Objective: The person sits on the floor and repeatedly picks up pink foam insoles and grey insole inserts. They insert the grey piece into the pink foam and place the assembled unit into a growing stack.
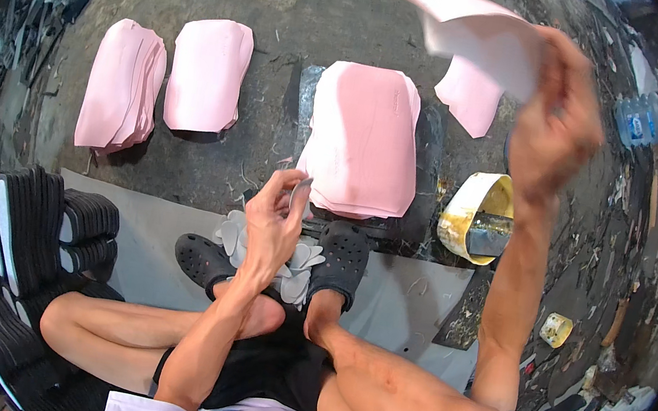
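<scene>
Raised at the upper right, my right hand (pixel 558 125) is closed on the edge of a curved pink sheet (pixel 482 37), slightly smeared by motion. My left hand (pixel 272 214) pinches a small grey rounded piece (pixel 300 194) beside the near left corner of the middle stack of pink sheets (pixel 363 138). Below that hand, several similar grey pieces (pixel 297 273) lie in a loose pile between my feet. Another pink sheet (pixel 471 95) lies on the floor beyond, partly hidden under the raised one.
Two more pink stacks (pixel 121 85) (pixel 208 77) lie to the left. On the right stands a cut-open yellow-stained container (pixel 457 216), with a small yellow tub (pixel 556 330) and a plastic bottle (pixel 642 120) further out. Black sole-shaped pieces (pixel 32 229) are piled at the left. Black clogs (pixel 342 259) are on my feet.
</scene>
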Available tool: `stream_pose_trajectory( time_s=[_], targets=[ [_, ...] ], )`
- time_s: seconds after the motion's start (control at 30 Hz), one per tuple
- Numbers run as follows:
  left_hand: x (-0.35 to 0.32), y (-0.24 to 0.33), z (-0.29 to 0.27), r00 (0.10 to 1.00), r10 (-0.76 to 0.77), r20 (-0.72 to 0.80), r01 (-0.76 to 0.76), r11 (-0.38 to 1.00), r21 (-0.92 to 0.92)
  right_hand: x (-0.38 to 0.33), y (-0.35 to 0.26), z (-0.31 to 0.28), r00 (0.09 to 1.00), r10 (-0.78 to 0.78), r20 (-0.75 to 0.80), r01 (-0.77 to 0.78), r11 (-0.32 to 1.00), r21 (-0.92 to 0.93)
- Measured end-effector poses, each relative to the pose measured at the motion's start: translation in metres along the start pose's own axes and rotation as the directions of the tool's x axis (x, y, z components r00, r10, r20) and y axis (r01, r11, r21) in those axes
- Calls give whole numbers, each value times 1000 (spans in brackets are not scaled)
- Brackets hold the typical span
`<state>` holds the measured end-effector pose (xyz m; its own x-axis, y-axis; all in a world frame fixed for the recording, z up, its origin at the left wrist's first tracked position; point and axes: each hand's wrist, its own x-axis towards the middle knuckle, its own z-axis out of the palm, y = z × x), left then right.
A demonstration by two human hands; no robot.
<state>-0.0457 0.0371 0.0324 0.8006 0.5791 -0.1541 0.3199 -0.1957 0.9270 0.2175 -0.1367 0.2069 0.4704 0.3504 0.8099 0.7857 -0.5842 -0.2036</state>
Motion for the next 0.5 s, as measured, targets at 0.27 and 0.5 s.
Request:
stream_pose_trajectory(
  time_s=[0.27,0.5],
  targets=[
    [40,-29,71,815,561,-147,-509,813,283,-129,-44,-14,901,-160,403,159,987,35],
    [12,-41,63,837,540,89,-543,802,250,-214,-23,19,646,34,762,-235,959,156]
  ],
)
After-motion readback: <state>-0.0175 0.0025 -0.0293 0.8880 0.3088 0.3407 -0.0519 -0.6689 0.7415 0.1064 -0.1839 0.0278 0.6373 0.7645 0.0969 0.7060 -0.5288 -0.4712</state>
